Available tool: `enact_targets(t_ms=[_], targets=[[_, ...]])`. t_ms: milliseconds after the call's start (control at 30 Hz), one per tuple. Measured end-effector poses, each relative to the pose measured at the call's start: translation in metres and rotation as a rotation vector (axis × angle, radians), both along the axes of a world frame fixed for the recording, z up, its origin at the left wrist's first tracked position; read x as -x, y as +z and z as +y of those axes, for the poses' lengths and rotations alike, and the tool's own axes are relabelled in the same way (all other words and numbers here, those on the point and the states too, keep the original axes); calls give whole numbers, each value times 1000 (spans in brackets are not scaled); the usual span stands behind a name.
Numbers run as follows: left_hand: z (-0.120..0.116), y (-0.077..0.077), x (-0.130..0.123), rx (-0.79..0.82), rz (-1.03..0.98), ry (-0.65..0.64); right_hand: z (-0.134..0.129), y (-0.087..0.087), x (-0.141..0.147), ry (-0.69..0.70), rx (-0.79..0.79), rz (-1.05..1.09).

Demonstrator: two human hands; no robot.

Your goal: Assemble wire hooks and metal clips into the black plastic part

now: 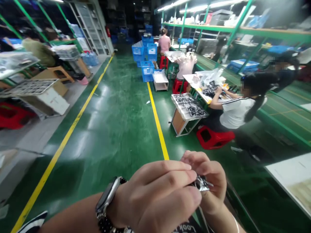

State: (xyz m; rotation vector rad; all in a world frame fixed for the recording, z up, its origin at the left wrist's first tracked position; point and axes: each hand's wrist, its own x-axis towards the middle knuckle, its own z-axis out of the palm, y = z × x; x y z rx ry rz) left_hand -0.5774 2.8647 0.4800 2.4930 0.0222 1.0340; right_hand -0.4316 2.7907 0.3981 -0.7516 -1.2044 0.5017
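Head view: a small shiny metal piece [201, 183] is shown at 5 o'clock, pinched between the curled fingers of the left hand [157, 197] and the right hand [209, 174]; both grips are closed on it. A watch [107, 199] is worn on the left wrist. A yellow floor line [157, 129] is seen running towards 12 o'clock. At 2 o'clock, a seated co-worker [236, 110] is shown on a red stool [213, 137], with a tray of black parts [188, 108] alongside.
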Motion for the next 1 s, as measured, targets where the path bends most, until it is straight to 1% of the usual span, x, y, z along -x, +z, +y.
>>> enact_targets(t_ms=[67, 133, 200, 233, 300, 333, 367, 433, 533, 600, 667, 733, 767, 833, 900, 933, 967, 1000], targets=[[31, -7, -34, -5, -10, -26, 26, -5, -29, -49, 1, -24], [60, -17, -73, 45, -86, -24, 51, -10, -66, -97, 11, -81], [89, -28, -117, 167, -87, -14, 76, -16, -110, -154, 31, -169], [103, -34, -141, 234, -67, 11, 89, -19, -134, -193, 35, -224], [133, -48, -191, 392, 23, 107, 113, -24, -188, -296, 22, -356], [148, -55, -218, 457, 58, 99, 125, -26, -217, -355, 2, -427], [163, -61, -246, 527, 77, 51, 137, -28, -246, -416, -31, -499], [192, -71, -304, 680, 143, -104, 157, -29, -305, -530, -100, -634], [228, -80, -390, 979, 225, -325, 181, -27, -387, -662, -152, -785], [247, -86, -441, 1291, 270, -369, 193, -29, -434, -727, -127, -856], [261, -94, -487, 1646, 322, -344, 204, -37, -473, -780, -81, -909], [272, -106, -528, 1943, 336, -296, 216, -53, -506, -817, -6, -948], [277, -114, -547, 2048, 329, -271, 222, -64, -521, -830, 41, -961], [284, -132, -584, 2172, 340, -215, 234, -88, -549, -856, 153, -979], [290, -154, -620, 2238, 404, -145, 240, -105, -579, -868, 268, -998], [294, -166, -638, 2268, 442, -103, 239, -108, -595, -866, 314, -1012], [299, -179, -657, 2295, 474, -61, 235, -106, -612, -857, 348, -1026], [305, -192, -676, 2316, 494, -21, 229, -99, -630, -846, 374, -1039]])
